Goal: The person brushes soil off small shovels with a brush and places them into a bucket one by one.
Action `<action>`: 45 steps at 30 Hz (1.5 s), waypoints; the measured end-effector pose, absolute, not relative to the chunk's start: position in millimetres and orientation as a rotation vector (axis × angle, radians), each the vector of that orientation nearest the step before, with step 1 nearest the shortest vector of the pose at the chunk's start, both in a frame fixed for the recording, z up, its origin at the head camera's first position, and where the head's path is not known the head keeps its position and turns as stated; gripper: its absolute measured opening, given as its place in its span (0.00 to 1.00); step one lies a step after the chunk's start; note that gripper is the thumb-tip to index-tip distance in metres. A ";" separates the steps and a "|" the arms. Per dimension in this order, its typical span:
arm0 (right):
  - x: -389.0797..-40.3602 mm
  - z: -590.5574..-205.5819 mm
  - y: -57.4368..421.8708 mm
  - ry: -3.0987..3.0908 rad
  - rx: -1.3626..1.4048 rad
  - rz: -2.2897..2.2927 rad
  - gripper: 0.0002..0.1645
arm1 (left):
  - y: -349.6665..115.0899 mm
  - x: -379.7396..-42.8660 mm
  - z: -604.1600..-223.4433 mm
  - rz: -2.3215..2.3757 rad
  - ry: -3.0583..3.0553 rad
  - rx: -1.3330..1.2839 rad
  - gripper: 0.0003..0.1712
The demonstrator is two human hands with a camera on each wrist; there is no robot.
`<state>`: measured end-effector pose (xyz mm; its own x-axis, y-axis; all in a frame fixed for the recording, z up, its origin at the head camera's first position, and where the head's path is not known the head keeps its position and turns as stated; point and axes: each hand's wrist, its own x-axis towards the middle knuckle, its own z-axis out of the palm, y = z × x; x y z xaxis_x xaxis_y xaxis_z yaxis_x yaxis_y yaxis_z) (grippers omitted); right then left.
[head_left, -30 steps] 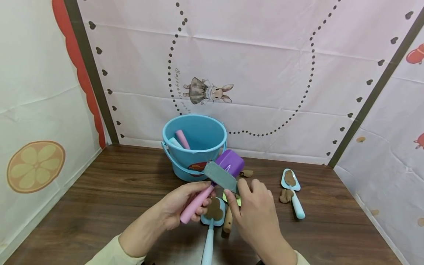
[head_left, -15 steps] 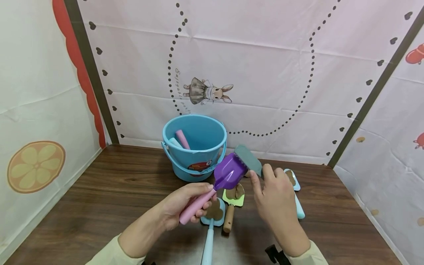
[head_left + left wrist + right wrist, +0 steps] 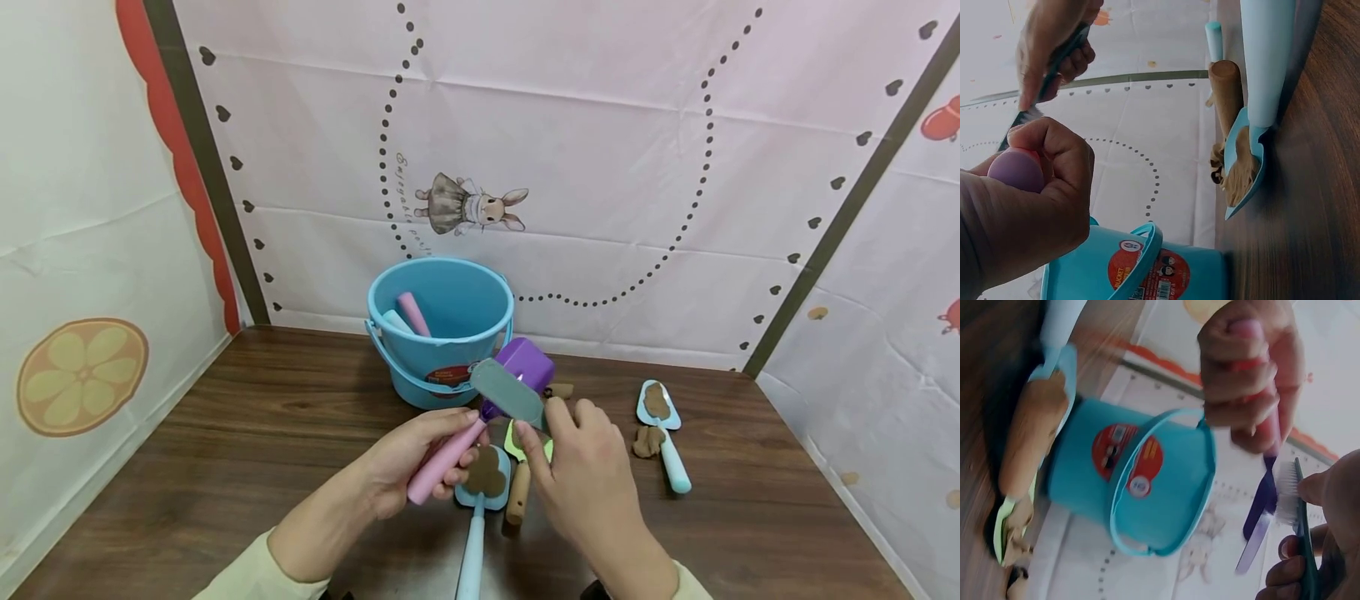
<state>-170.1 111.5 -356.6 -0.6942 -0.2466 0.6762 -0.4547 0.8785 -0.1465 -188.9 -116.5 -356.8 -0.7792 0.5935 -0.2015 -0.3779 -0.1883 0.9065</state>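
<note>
My left hand (image 3: 397, 458) grips the pink handle (image 3: 446, 462) of a toy shovel, its purple scoop (image 3: 536, 362) raised above the table. Between the fingers and thumb of my right hand (image 3: 596, 475) is a grey-green brush (image 3: 510, 392). In the head view the brush crosses in front of the scoop's lower part. White bristles (image 3: 1286, 494) face the purple scoop in the right wrist view and appear to touch it. Below lie a light-blue shovel (image 3: 472, 542) with brown clay-like stuff (image 3: 486, 473) on it, and a green shovel with a wooden handle (image 3: 517, 493), partly hidden.
A blue bucket (image 3: 442, 367) stands behind the hands, with a pink handle (image 3: 414, 315) and a light-blue one inside. To the right lies another light-blue shovel (image 3: 675, 462), with brown lumps on and beside it. Patterned cloth walls (image 3: 600, 167) enclose the table (image 3: 262, 417).
The brush went right to the scoop's far edge half a second ago, then came back left and down over it. The scoop turned with it and back; my left hand stayed about in place.
</note>
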 end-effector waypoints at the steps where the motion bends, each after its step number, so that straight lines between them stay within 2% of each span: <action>1: -173.1 -356.6 113.9 -2.362 0.485 0.403 0.21 | -116.5 -188.9 -356.8 2.011 1.458 0.257 0.20; 11: -199.5 -349.1 144.2 -2.317 0.288 0.422 0.23 | -116.4 -187.6 -356.8 1.977 1.458 0.285 0.20; 24: -161.2 -355.4 108.1 -2.380 0.530 0.354 0.21 | -115.0 -188.7 -358.0 2.001 1.443 0.271 0.20; 37: -191.3 -347.0 140.7 -2.284 0.321 0.384 0.22 | -112.6 -186.2 -356.4 1.975 1.512 0.316 0.20; 45: -171.7 -347.3 122.0 -2.338 0.416 0.384 0.21 | -112.1 -187.5 -357.5 2.009 1.531 0.298 0.20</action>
<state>-171.7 122.0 -347.3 -0.6887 -0.1857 0.7008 -0.3999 0.9036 -0.1536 -187.5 -112.1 -357.5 -0.8014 0.5735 -0.1700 -0.3159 -0.1645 0.9344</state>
